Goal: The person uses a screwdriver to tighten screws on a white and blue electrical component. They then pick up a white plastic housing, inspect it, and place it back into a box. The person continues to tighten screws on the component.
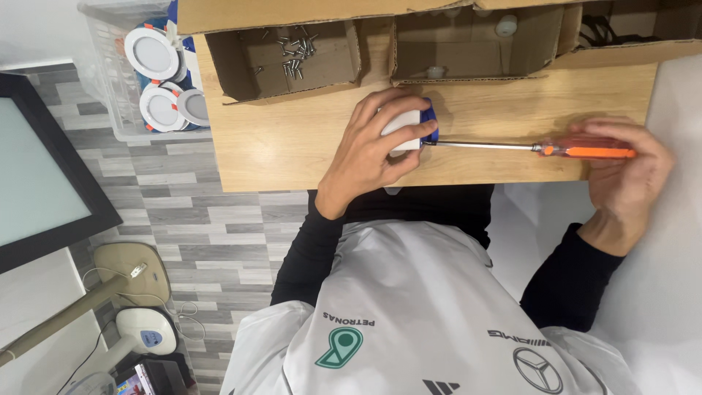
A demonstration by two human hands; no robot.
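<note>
On the wooden tabletop [292, 146], seen from the head camera, the left hand [373, 143] lies palm down with its fingers curled over a small white and blue part [409, 126], pinning it against the wood; the thumb reaches along the near side and the wrist bends back toward the body in a black sleeve. Well to the other side, the right hand [629, 172] is closed around the orange handle of a screwdriver [541, 148], fingers wrapped over the top, forearm angling in from the lower edge of the table. The screwdriver lies nearly level with the tabletop, its long steel shaft running from the handle across to the blue side of the part, where the tip meets it.

Beyond the hands stand open cardboard boxes: one [292, 62] holds loose screws [296, 50], the next [468, 47] a few small white pieces. Beside the table, a clear plastic bin [110, 88] holds round white light fittings [152, 53].
</note>
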